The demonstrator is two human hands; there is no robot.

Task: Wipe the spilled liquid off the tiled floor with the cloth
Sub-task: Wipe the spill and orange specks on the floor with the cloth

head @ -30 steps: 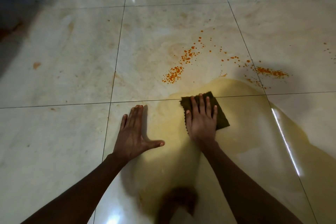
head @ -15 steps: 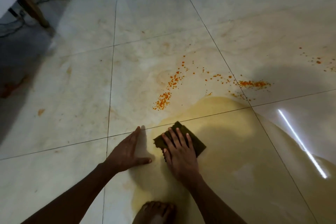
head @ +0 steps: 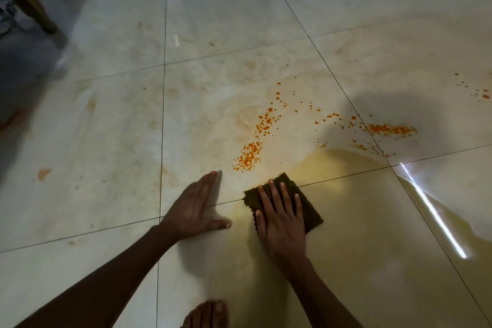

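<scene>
R hand flat, fingers straight, pressing cloth on yellow spill; L hand flat on floor beside cloth.

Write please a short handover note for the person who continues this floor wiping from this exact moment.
Left hand: flat on the tiled floor, fingers straight, holds nothing.
Right hand: pressed flat on the dark cloth, fingers straight.
Cloth lies at the left edge of the yellow puddle, across a tile joint.
Done: not possible to judge; the puddle is wide.
Left: the puddle to the right and toward the person, the orange drops beyond the cloth, and more orange specks far right.
</scene>
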